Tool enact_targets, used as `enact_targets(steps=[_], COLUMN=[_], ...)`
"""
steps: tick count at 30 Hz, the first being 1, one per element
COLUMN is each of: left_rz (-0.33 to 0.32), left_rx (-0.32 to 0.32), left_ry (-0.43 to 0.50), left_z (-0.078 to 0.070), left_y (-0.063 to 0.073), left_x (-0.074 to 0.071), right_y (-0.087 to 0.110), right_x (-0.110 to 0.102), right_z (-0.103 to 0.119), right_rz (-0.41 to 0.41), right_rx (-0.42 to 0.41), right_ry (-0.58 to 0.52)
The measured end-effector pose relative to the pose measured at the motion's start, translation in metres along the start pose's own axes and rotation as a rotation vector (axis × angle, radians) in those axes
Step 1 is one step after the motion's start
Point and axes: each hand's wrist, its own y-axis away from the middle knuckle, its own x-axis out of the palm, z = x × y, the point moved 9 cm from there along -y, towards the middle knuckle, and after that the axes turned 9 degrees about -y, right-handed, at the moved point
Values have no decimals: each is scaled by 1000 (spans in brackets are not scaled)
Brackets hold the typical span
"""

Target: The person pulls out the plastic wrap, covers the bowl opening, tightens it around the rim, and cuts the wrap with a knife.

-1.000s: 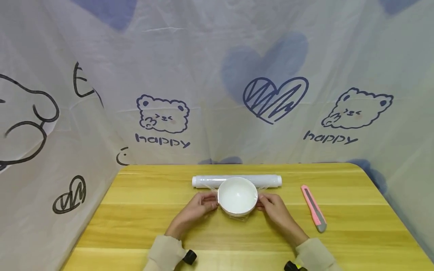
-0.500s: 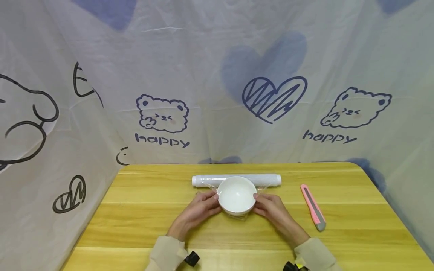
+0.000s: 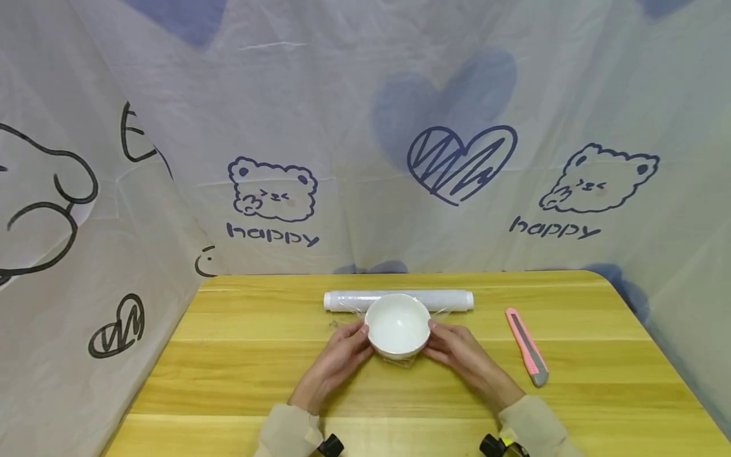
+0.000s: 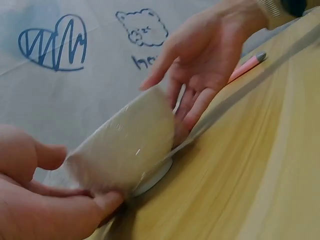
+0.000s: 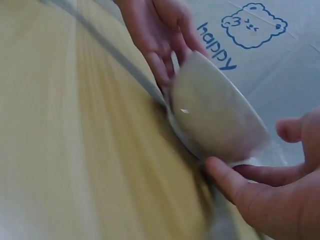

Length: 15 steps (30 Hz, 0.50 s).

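Note:
A white bowl [image 3: 398,325] stands at the middle of the table, its opening facing up. Clear plastic film [image 3: 407,363] clings to its outside, with loose edges showing in front and at both sides. My left hand [image 3: 338,357] holds the bowl from the left, thumb at the rim and fingers low along the wall. On the opposite side my right hand [image 3: 461,357] holds it the same way. In the left wrist view, the wrinkled film shines over the bowl's side [image 4: 132,137]. The fingertips behind the bowl are partly hidden.
Right behind the bowl lies a white roll of plastic wrap [image 3: 451,299]. A pink and grey utility knife [image 3: 526,347] lies to the right on the wooden table [image 3: 228,374]. A printed cloth [image 3: 354,127] hangs along the back and sides.
Both hands have closed in from the film at the sides to the bowl itself, thumbs coming up to its rim. The roll and the utility knife stay in place.

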Motion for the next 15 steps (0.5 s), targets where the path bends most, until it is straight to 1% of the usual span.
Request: enact_targets(steps=[2,3,5,7,9,10,12,14,15], left_rz=[-48,-80,-159,-264,-391,-452,-557,-627,-649], left_rx=[30,43,66,72,80,86,108,141,158], left_ry=[0,1,14,32,63,69,64,44,23], left_z=[-3,-4,-7,-9,-9,-9,-8,-8,-8], left_y=[3,6,11,16,23,25,31,34,35], left_x=[3,5,7,8,8,8,10,13,15], right_y=[-1,-1,-2,-3,-5,-7,-12,-21,-27], right_x=[-4,-6,-12,-18,-21,-22,-20,-15,-13], right_z=[9,16,34,59,85,96,115,123,123], right_rz=[17,27,19,-13,-75,-127,-203,-224,-217], right_rx=[0,-3,-21,-79,-153,-189,-273,-343,-369], right_ry=[95,174,398,658,905,1002,1125,1183,1194])
